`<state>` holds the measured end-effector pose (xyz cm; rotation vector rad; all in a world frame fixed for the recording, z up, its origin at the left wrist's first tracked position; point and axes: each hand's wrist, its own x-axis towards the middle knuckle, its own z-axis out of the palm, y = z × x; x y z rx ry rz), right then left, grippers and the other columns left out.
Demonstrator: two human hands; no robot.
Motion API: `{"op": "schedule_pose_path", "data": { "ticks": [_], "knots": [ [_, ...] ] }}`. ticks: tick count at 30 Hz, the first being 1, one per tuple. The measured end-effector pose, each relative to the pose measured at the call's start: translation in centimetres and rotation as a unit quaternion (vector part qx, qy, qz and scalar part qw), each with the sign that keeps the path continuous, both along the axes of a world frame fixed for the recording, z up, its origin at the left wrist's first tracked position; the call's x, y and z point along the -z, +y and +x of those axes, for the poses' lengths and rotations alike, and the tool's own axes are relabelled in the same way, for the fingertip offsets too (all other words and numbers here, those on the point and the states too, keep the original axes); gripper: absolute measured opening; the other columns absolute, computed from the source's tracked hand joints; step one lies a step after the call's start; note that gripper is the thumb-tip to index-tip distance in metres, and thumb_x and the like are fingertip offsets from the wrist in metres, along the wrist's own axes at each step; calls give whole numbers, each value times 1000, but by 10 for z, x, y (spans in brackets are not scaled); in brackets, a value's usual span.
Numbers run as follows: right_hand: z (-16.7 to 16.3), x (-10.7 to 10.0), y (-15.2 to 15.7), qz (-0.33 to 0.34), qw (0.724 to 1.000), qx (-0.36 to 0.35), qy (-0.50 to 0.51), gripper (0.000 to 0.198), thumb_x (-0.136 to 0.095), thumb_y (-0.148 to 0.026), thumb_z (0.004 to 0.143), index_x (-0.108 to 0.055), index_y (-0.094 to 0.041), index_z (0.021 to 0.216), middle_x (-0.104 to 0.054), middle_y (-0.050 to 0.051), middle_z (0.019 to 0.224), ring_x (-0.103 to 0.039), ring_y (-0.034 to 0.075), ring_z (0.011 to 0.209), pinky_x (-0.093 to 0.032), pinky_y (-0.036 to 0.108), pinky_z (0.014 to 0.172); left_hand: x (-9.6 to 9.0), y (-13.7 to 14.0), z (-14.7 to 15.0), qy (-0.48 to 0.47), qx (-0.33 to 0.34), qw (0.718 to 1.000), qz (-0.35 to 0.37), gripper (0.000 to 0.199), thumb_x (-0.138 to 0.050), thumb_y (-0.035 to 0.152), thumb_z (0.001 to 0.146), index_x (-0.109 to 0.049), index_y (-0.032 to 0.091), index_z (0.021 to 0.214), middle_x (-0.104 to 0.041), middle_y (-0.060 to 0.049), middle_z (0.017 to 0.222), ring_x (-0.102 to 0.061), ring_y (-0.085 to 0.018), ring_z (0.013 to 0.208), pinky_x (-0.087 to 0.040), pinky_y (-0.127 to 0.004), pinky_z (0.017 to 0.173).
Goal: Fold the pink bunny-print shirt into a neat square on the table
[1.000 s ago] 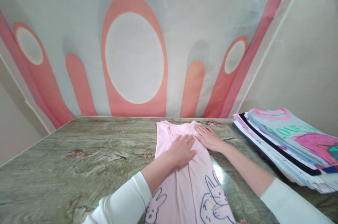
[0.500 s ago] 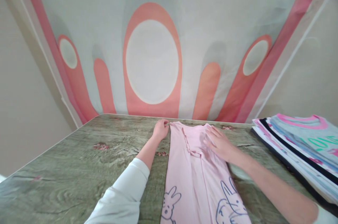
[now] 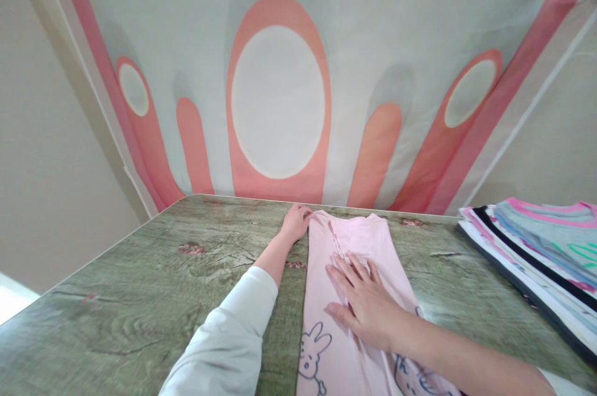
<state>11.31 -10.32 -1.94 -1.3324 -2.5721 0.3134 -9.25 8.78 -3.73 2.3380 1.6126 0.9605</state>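
Observation:
A pale pink garment [image 3: 321, 296] with dark blue bunny line drawings lies lengthwise on the table, its sides folded inward and its lower end cut off by the bottom of the view. My left hand [image 3: 297, 224] is at its far left corner, the fingers closed on the edge there. Across the middle of the cloth my right hand [image 3: 366, 306] rests palm down, fingers spread and nothing in its grasp. Part of the fold and the right bunny drawing are covered by this hand and forearm.
At the right stands a stack of folded clothes [image 3: 541, 265], topped by a grey shirt with pink neckline and green lettering. The wood-patterned table [image 3: 209, 296] ends at a wall [image 3: 280, 104] with coral and white shapes.
My right hand has moved from the garment's far right corner down to its middle and spread flat. My left hand stays at the far left corner. The view has shifted slightly.

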Motion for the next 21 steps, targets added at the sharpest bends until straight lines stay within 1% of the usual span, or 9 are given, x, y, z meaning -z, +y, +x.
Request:
{"op": "schedule_pose_path", "data": {
  "ticks": [4, 7, 11, 14, 16, 17, 19, 21],
  "knots": [
    [10, -6, 4, -9, 999, -36, -10, 66, -33, -60, 85, -23, -27, 142, -14, 7, 150, -4, 36, 135, -4, 62, 103, -3, -1, -5, 18, 1, 1000, -2, 13, -58, 24, 79, -62, 16, 88, -58, -8, 98, -52, -20, 96, -38, -36, 90],
    [27, -12, 16, -13, 995, -97, -24, 65, -36, -57, 86, -20, -27, 142, -15, 6, 150, -5, 33, 136, -4, 58, 106, -7, -5, -15, 27, 1, 1000, -4, 11, -58, 24, 79, -61, 15, 83, -60, -7, 90, -54, -20, 90, -40, -35, 87],
    [60, -24, 44, -1, 980, -193, -43, 62, -40, -51, 87, -21, -29, 141, -16, 2, 149, -6, 26, 137, -4, 51, 109, -16, -18, -33, 37, 24, 999, -16, 12, -58, 27, 78, -61, 15, 78, -61, -4, 80, -56, -18, 79, -43, -30, 77],
    [86, -33, 71, 14, 969, -235, -71, 57, -41, -48, 88, -26, -31, 140, -22, -2, 148, -11, 23, 137, -3, 48, 111, -22, -31, -46, 43, 40, 998, -29, 12, -58, 28, 77, -61, 17, 76, -61, -3, 77, -56, -17, 75, -44, -27, 71],
    [101, -36, 90, 24, 970, -227, -80, 54, -42, -48, 87, -30, -32, 138, -27, -4, 146, -15, 22, 136, -2, 47, 112, -24, -41, -53, 46, 43, 997, -41, 11, -58, 28, 76, -61, 17, 76, -61, -2, 76, -56, -17, 73, -44, -26, 69],
    [108, -37, 99, 28, 974, -210, -78, 54, -44, -49, 86, -33, -33, 136, -29, -5, 145, -17, 22, 136, -2, 46, 112, -25, -46, -56, 47, 45, 997, -48, 12, -58, 29, 76, -62, 17, 76, -61, -2, 76, -56, -17, 73, -44, -26, 69],
    [119, -36, 113, 34, 984, -161, -72, 51, -46, -49, 85, -37, -35, 134, -32, -8, 143, -18, 22, 135, -2, 45, 113, -25, -56, -60, 49, 51, 996, -60, 13, -56, 29, 77, -62, 18, 79, -62, -3, 78, -57, -17, 74, -44, -27, 71],
    [126, -31, 121, 44, 991, -111, -68, 48, -44, -48, 86, -39, -37, 132, -33, -10, 142, -18, 22, 135, -2, 45, 113, -26, -65, -62, 53, 54, 995, -58, 14, -55, 29, 78, -62, 18, 84, -62, -3, 80, -57, -18, 77, -44, -28, 74]
  ]
}}
